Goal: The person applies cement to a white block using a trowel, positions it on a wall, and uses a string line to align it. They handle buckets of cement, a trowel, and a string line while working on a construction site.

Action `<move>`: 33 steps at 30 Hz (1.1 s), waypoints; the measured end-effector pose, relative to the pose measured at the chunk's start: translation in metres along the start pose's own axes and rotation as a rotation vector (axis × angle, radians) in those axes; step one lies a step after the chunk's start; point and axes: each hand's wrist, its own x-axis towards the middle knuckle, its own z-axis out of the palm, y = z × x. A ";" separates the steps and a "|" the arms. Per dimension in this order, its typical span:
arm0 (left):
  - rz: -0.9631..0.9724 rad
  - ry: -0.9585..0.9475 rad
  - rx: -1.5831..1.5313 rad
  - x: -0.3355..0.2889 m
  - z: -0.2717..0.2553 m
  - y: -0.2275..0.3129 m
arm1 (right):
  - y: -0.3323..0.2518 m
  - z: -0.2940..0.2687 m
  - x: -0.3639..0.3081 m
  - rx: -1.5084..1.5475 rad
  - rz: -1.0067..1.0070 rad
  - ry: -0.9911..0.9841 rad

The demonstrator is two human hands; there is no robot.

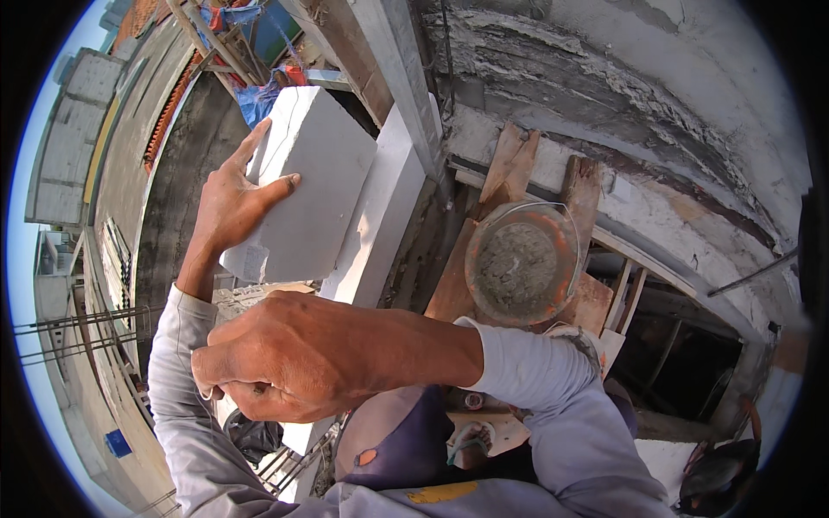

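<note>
I see the L hand (237, 194) gripping a white block (324, 177), thumb on its face, just beside a white ledge (377, 216). R hand (289, 358), nearer me, is curled in a fist; can't tell from here if anything's inside. Far R: bucket (476, 274) w/ grey mix (518, 259) on wood boards (451, 272).

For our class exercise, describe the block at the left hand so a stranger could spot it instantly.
Start at the tall grey post at the picture's top centre, then follow the pale ledge running down-left from beside it. Immediately left of that ledge is a large pale block; unlike the ledge, it has the left hand spread against it.
</note>
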 end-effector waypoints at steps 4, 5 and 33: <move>0.095 -0.010 -0.075 0.007 0.014 0.007 | -0.038 0.035 -0.029 0.280 0.087 -0.033; 0.098 -0.012 -0.102 0.009 0.017 0.010 | -0.044 0.042 -0.036 0.353 0.106 -0.008; 0.362 -0.105 -0.171 0.138 0.085 0.020 | -0.072 0.032 -0.127 -0.017 0.130 0.369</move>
